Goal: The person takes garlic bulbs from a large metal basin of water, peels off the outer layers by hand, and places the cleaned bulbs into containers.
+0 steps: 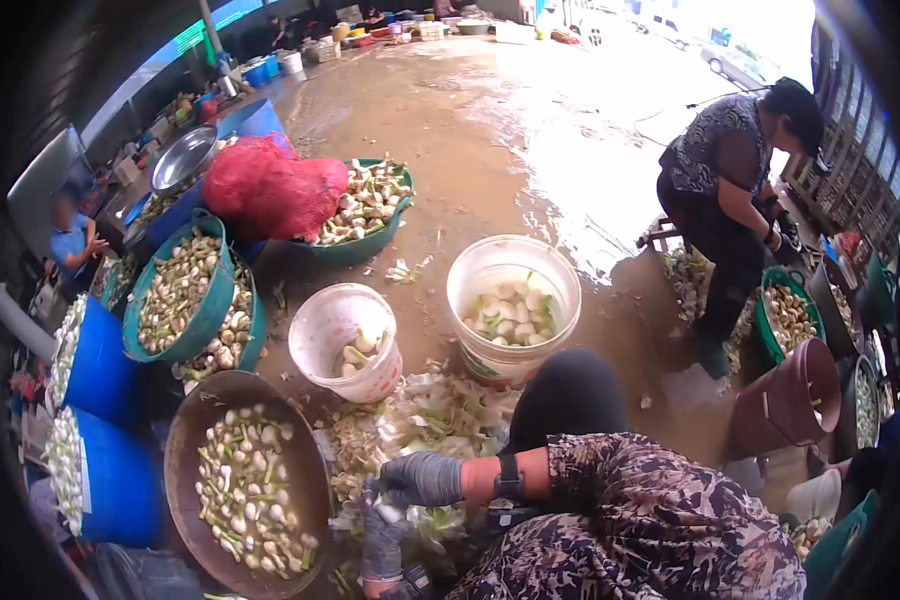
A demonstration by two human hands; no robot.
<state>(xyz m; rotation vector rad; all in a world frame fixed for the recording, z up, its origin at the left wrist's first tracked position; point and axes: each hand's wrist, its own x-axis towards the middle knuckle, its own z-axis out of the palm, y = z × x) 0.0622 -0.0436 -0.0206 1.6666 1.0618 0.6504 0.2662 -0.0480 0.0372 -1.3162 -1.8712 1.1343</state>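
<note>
My right hand (423, 480), in a grey glove, has its fingers curled against a pale garlic bulb (390, 513). My left hand (380, 545), gloved too, comes up from below and is closed around the same bulb. Fingers and gloves cover part of the bulb. Both hands are close together above a heap of garlic husks and peelings (430, 415). Just left of them stands a wide brown basin (178, 470) with many trimmed garlic bulbs (255, 480) inside. My dark-clad knee (570, 400) rises beside my right forearm.
Beyond the peelings stand a white bucket (310, 340) and a larger white bucket (453, 285), both partly filled with garlic. Green tubs (180, 340), blue barrels (120, 480) and a red mesh sack (260, 190) line the left. A co-worker (720, 180) bends over tubs at right, near a maroon bucket (770, 415).
</note>
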